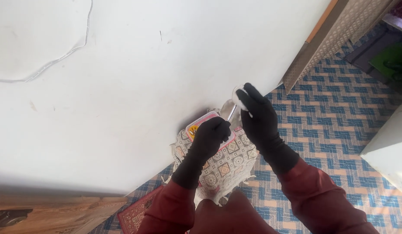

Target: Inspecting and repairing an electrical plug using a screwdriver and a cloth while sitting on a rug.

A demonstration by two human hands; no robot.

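White wall point(144, 86), zigzag carpet point(339, 108), perhaps woven.

White wall point(166, 78) fills most of view, w/ thin white cable point(58, 58) on it upper left. Blue zigzag carpet point(339, 112) right of wall; wooden door point(49, 212) below it, bright daylight.

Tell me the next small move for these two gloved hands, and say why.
Probably bring the thin metal tool up to the white piece. The left hand grips the tool over the pink-rimmed tub, its tip pointing toward the white piece pinched in the right hand, close by. What the white piece is, I cannot tell.
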